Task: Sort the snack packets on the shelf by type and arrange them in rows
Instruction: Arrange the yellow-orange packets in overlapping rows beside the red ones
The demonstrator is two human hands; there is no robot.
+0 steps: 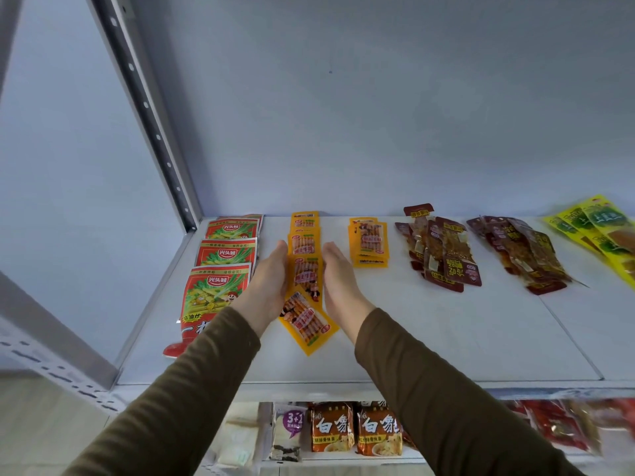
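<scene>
A row of orange snack packets (304, 243) runs front to back on the white shelf (446, 338). My left hand (269, 285) and my right hand (338, 280) stand flat on edge against either side of this row, fingers straight, holding nothing. The nearest orange packet (307, 321) lies skewed at the front. Left of the row lie red and green packets (223, 255) in a line. A small stack of orange packets (369, 243) sits to the right. Further right are two heaps of dark brown packets (438, 250) (522, 252), then yellow-green packets (598, 228).
A perforated metal upright (151, 115) stands at the shelf's back left corner. The wall rises behind the shelf. On the lower shelf stand instant noodle packs (355, 429), a white biscuit pack (288, 431) and red packets (556, 424).
</scene>
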